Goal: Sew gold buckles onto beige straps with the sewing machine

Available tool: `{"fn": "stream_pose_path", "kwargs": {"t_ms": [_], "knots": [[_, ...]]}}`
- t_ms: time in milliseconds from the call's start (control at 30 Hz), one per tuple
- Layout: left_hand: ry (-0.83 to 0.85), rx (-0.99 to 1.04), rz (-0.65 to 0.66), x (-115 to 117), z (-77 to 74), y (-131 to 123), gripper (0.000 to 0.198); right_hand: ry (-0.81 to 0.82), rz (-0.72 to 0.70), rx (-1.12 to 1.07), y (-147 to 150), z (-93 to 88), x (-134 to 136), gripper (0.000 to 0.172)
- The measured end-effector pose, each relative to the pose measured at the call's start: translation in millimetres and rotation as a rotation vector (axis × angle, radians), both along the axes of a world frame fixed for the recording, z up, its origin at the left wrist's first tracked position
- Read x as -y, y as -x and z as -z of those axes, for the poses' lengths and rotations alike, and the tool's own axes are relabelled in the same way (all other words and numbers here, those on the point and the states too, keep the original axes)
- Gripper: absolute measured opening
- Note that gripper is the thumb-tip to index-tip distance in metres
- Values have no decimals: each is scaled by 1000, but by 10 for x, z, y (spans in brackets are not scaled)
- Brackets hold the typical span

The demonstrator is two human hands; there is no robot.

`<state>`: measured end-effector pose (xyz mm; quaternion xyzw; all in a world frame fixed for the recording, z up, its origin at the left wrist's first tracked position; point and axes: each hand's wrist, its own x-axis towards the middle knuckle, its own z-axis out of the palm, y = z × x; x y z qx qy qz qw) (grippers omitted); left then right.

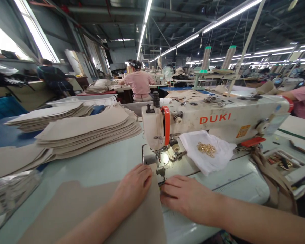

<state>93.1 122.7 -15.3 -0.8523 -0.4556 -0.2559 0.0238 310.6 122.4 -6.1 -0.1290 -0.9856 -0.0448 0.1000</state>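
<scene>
A flat beige fabric panel [91, 203] lies on the pale sewing table in front of me, its upper corner just short of the needle area of the sewing machine [188, 115]. My left hand [134, 184] rests on that corner, fingers curled and closed on the panel near its top edge. Close by on the right, my right hand [186, 200] is at the panel's side edge with its fingers bent and closed. What its fingertips hold is hidden; a small dark strip shows beside them. The metal needle plate [164, 158] lies just beyond both hands.
Stacks of beige panels [88, 132] stand at the left. A white cloth [193, 162] bearing small gold-coloured metal pieces [206, 149] lies under the machine arm. At right are a parts tray [292, 173] and hanging brown straps [277, 183]. Another person [138, 81] sits ahead.
</scene>
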Motion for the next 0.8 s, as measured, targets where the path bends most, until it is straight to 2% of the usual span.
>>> {"fn": "stream_pose_path", "kwargs": {"t_ms": [167, 267, 433, 800], "knots": [[40, -19, -5, 2, 0, 16, 20, -19, 82, -167, 221, 96, -82, 12], [21, -39, 4, 9, 31, 26, 20, 4, 87, -184, 294, 152, -120, 6], [-69, -34, 32, 11, 97, 32, 20, 75, 24, -162, 287, 185, -142, 7], [-72, -55, 35, -3, 95, -2, 25, 144, 42, -197, 288, 212, -125, 9]]}}
